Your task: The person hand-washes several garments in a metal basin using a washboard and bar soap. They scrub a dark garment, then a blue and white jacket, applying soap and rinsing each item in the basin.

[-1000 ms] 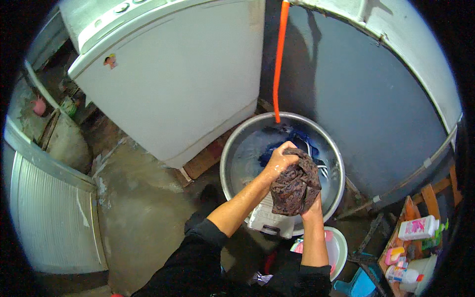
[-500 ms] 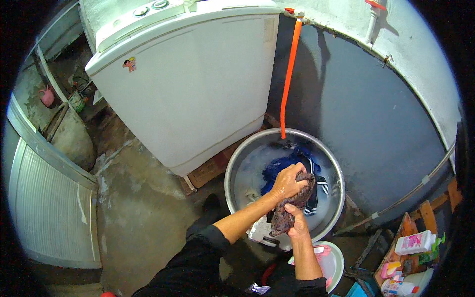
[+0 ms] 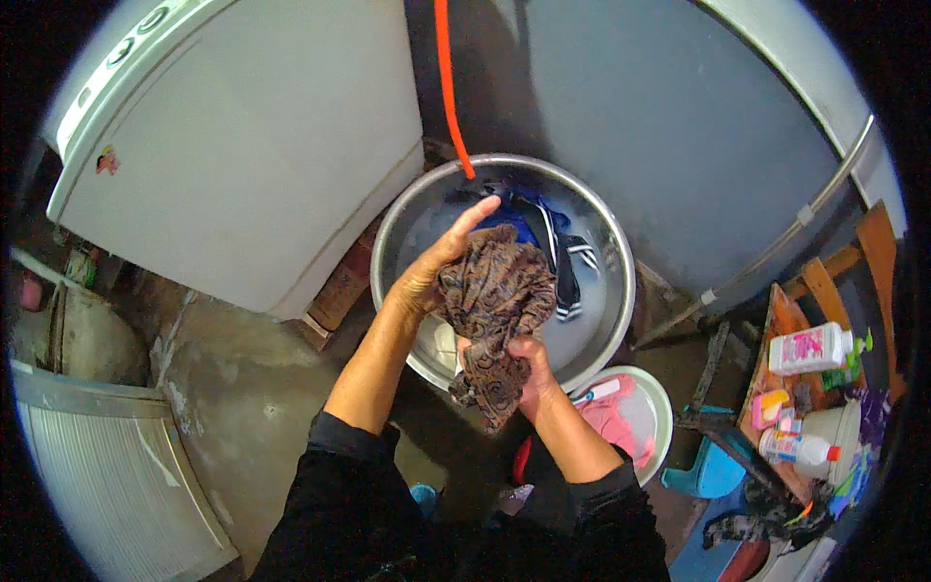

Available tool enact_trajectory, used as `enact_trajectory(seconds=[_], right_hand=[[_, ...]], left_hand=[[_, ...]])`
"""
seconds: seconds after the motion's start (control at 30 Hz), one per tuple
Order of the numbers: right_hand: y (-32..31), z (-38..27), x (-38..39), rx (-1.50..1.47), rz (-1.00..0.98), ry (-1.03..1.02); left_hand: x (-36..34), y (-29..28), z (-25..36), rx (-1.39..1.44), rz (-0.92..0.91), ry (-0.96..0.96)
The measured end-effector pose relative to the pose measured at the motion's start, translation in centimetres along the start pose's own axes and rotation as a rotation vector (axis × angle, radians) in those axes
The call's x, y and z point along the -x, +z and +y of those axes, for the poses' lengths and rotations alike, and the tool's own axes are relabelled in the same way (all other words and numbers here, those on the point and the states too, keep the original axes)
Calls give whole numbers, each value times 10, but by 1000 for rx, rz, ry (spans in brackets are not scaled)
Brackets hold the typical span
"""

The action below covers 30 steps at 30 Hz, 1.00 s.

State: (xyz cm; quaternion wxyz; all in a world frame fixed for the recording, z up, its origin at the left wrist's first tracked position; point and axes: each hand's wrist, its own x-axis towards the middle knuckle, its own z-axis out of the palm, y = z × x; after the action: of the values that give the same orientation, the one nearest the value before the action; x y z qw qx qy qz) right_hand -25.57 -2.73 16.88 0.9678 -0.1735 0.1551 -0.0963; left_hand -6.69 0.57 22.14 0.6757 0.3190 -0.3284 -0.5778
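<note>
Left hand (image 3: pixel 434 270) lay against brown patterned cloth (image 3: pixel 499 291), one digit stretched out, others hidden; could not tell whether it gripped. Right hand (image 3: pixel 541 380) was clamped on cloth's lower part, thumb in front. Brown patterned cloth was held bunched above metal basin (image 3: pixel 622 291). Dark striped garment (image 3: pixel 565 276) lay in basin. Orange hose (image 3: pixel 448 87) hung at far rim.

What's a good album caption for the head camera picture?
Two hands with a brown patterned cloth over a metal basin holding dark clothes.
</note>
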Motion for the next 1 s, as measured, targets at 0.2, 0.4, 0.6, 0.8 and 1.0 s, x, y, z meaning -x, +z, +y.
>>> enact_trajectory(seconds=[0.2, 0.4, 0.6, 0.8, 1.0], right_hand=[[21, -8, 5, 61, 19, -12], [21, -6, -11, 400, 65, -7], [-4, 4, -34, 666, 252, -136], [-29, 2, -53, 768, 386, -107], [-78, 3, -63, 1191, 515, -130]], left_hand=[[-5, 12, 11, -312, -144, -16], [-1, 14, 3, -646, 161, -66], [-9, 2, -34, -982, 374, 102], [-24, 1, -64, -1288, 462, 208], [-33, 6, -98, -1378, 512, 255]])
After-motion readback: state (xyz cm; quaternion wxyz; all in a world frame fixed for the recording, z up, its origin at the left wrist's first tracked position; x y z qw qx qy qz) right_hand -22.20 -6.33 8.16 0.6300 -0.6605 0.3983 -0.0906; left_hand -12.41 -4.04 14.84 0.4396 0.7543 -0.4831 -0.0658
